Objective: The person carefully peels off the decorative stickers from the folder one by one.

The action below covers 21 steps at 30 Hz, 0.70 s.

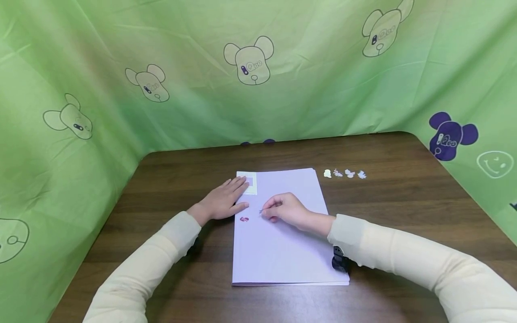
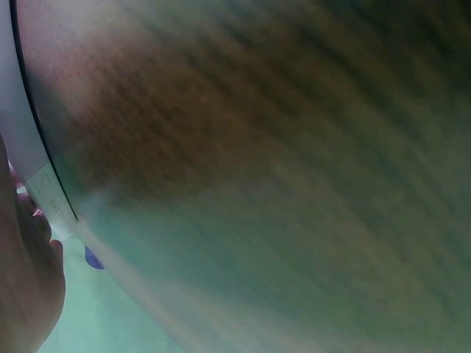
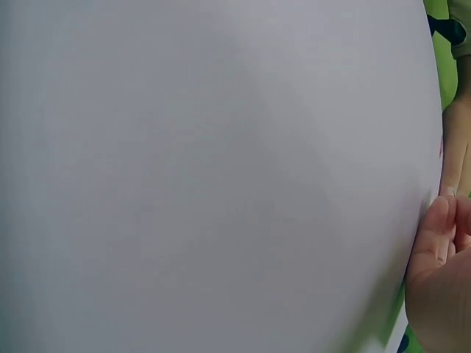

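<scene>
Brown counter (image 1: 190,171) | piece (image 1: 260,211) at ten o'clock on paper (image 1: 288,260) pinched by right hand (image 1: 287,211) | left hand (image 1: 222,199) laid flat | likely flimsy, best edge-held

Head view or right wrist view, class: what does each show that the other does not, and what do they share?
Only the head view: four small pale pieces, the wooden tabletop they lie on, and the outlined mouse-eared faces.
Only the right wrist view: no extra object I can make out, but a close, low look at the right hand along the surface of the pale paper.
Both: the paper, the right hand, the left hand and the green backdrop.
</scene>
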### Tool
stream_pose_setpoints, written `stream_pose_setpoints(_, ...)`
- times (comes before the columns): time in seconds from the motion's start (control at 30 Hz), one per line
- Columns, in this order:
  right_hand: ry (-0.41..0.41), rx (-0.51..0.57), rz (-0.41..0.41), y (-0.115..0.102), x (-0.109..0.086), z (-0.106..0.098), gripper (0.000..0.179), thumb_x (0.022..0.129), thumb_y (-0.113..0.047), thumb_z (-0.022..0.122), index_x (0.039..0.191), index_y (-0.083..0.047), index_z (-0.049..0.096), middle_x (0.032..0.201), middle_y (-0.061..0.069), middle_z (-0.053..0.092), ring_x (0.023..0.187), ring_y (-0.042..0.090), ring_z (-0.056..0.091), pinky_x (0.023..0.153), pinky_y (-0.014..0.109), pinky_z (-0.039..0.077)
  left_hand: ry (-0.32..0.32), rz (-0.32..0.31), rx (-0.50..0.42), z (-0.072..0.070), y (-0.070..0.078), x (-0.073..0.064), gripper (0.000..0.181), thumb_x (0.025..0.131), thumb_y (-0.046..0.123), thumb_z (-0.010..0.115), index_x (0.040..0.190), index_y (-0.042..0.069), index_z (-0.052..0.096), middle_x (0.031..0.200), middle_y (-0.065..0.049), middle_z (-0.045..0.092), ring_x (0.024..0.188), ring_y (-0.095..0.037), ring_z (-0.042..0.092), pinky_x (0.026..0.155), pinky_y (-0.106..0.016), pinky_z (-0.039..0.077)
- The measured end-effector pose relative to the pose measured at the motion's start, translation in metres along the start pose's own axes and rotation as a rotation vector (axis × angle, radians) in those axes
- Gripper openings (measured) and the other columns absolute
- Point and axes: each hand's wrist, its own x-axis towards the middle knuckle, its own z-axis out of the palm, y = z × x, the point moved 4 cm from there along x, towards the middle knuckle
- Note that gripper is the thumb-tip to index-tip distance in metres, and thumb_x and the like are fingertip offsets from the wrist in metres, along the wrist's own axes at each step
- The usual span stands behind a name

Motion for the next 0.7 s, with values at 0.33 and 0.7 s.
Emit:
stream_pose_setpoints(0.33,-0.025,0.039,-0.021,0.002,-0.003,-0.009,0.024,0.086,0.002,0.069,0.108,0.010,0.067,0.084,0.010,0.069,0.074,0.015,0.066,0.068,0.030,0.057,0.002,0.004,0.001,0.000,0.001,-0.001,0.075,0.101,0.057,0.030,0.156,0.010,0.014,0.162,-0.008,0.008,0.148,-0.021,0.004,0.117,-0.036,0.005)
stream_pose_setpoints(0.7,-0.005,0.052,-0.018,0.007,-0.005,-0.025,0.021,0.086,0.001,0.070,0.105,0.010,0.066,0.085,0.011,0.065,0.075,0.016,0.062,0.068,0.031,0.057,-0.003,-0.006,-0.005,0.002,-0.001,0.001,0.076,0.100,0.059,0.029,0.157,0.011,0.013,0.162,-0.007,0.007,0.148,-0.020,0.003,0.117,-0.037,0.006)
